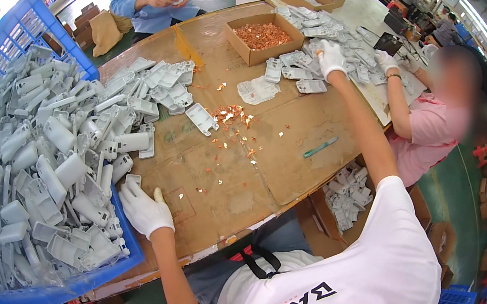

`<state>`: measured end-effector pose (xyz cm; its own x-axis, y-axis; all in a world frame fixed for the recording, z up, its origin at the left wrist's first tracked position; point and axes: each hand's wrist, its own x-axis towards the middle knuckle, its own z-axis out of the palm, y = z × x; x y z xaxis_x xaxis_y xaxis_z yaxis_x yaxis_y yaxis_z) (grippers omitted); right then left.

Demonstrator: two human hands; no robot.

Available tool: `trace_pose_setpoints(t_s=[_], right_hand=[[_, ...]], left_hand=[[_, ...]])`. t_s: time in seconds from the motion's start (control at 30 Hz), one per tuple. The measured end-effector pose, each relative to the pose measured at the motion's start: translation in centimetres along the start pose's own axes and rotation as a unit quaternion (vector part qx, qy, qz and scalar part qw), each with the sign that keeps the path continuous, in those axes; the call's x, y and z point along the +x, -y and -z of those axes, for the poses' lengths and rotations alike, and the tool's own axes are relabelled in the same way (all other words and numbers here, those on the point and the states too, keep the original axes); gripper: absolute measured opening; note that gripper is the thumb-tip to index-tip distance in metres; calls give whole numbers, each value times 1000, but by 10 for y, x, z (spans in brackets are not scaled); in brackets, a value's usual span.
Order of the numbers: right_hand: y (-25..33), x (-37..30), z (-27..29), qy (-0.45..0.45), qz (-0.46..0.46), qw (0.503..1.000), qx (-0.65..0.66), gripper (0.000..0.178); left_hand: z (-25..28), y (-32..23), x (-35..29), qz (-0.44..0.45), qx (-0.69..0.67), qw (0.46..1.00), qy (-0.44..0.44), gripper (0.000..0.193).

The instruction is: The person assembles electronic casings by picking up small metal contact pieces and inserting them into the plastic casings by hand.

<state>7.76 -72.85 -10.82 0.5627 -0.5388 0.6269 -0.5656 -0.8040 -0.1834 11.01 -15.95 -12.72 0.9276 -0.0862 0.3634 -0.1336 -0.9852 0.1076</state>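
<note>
My left hand (146, 210), in a white glove, is at the table's left side against the blue crate's edge. Its fingers stretch forward with the thumb apart, and a pale grey plastic casing (133, 179) shows at the fingertips. My right hand (331, 60), also gloved, reaches far right to a pile of casings (359, 57). Its fingers are bent together, and what they hold, if anything, is hidden. Beside it lie several loose casings (311, 86). A single casing (202, 119) rests mid-table by scattered copper-coloured metal pieces (231, 114).
A blue crate (56, 299) heaped with casings fills the left. A cardboard box (258, 55) of copper-coloured pieces stands at the back. A teal pen-like tool (321, 147) lies near the right edge. Co-workers sit across and at right; a box of casings (349, 196) is below.
</note>
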Motion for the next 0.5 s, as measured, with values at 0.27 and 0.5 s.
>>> trace_pose_setpoints(t_s=[0.27,0.5], right_hand=[[156,-120,45,281,213,899,259,16],[169,-124,34,324,190,905,200,13]], left_hand=[[-25,-3,-13,-86,-190,978,-2,26],[-32,1,-14,-216,-408,883,88,22]])
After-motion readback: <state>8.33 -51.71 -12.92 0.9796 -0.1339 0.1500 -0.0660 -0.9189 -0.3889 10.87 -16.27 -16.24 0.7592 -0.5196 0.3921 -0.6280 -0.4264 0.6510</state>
